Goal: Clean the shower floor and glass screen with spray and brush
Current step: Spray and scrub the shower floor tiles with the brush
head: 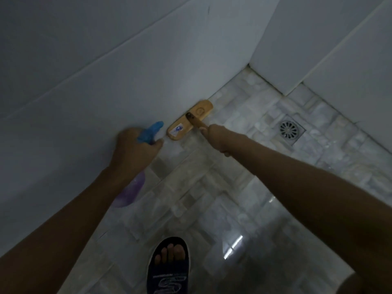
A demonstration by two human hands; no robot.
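Nearest, a foot in a dark slipper (168, 270) stands on the shower floor (212, 198), whose pale mosaic tiles shine with what looks like wetness, though the dim light makes foam or dirt hard to tell.

Further in on the left, the left hand (133, 149) wraps around the neck of a spray bottle (131, 192), which has a purple body and a blue trigger head, nozzle aimed at the foot of the left wall (127, 71). A finger seems to lie near the trigger, but blur hides whether it presses.

To the right of it, the right hand (218, 139) is closed around the handle of a wooden scrubbing brush (191, 120). The brush head lies flat on the floor, its long edge against the joint where floor meets left wall.

Beyond, on the right, the round metal drain (289, 129) sits well apart from the brush, and white wall tiles close the far corner.

By my reading, the floor work is under way along the left edge. The stretch toward the drain and far corner looks still to be scrubbed. No glass screen is recognisable here, so that part seems still to come.
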